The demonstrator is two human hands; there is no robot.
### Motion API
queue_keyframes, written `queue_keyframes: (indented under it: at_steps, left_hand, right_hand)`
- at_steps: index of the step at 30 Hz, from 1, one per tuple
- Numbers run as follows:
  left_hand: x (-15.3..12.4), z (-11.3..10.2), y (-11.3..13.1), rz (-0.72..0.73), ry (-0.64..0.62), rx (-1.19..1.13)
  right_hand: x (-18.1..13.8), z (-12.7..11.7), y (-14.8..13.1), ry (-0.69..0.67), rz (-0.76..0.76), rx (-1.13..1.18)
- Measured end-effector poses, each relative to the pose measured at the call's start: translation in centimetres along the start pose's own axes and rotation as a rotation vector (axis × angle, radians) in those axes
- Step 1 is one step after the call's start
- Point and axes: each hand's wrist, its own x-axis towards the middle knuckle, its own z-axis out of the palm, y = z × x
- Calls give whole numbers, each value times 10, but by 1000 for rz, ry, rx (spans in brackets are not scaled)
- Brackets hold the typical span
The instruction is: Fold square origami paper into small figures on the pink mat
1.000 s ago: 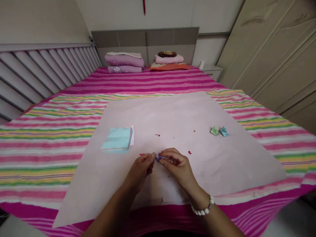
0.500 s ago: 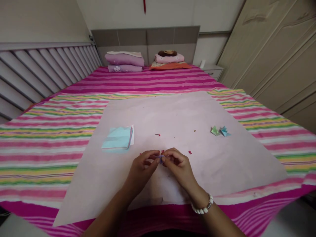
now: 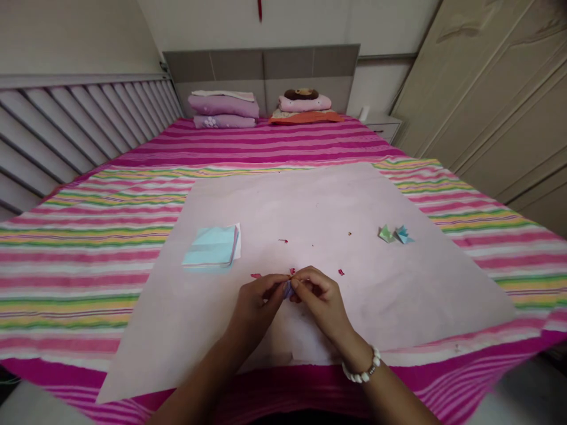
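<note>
A small folded piece of purple paper [image 3: 288,290] is pinched between my two hands, low over the middle of the pale sheet [image 3: 283,206]. My left hand [image 3: 259,301] holds its left side with thumb and fingers closed. On the right side, the thumb and forefinger of my right hand [image 3: 319,298] grip it, and a white bead bracelet [image 3: 363,369] circles that wrist. Much of the paper is hidden behind the fingertips. Just beyond the hands lie small red scraps [image 3: 256,275], one partly behind the fingers.
A stack of light blue square paper [image 3: 210,247] lies to the left. Two folded paper pieces, one green [image 3: 386,234] and one blue [image 3: 404,235], stand at the right. Another red scrap [image 3: 341,272] is nearer. Folded bedding [image 3: 224,106] rests by the headboard [image 3: 234,65].
My left hand has lowered slightly and turned, uncovering a red scrap beyond it. More of the purple paper shows between the fingers. My right hand has barely moved.
</note>
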Motion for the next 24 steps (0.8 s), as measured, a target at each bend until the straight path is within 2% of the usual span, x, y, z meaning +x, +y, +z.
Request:
queue_keyframes:
  at_steps: [9, 17, 24]
  left_hand:
    - [1, 0, -6, 91, 19, 119]
    - [2, 1, -3, -29, 9, -117]
    - [5, -4, -5, -138, 49, -240]
  right_hand:
    - [-1, -1, 2, 26, -86, -152]
    - [0, 0, 3, 58, -81, -157]
    - [1, -1, 1, 47, -1, 7]
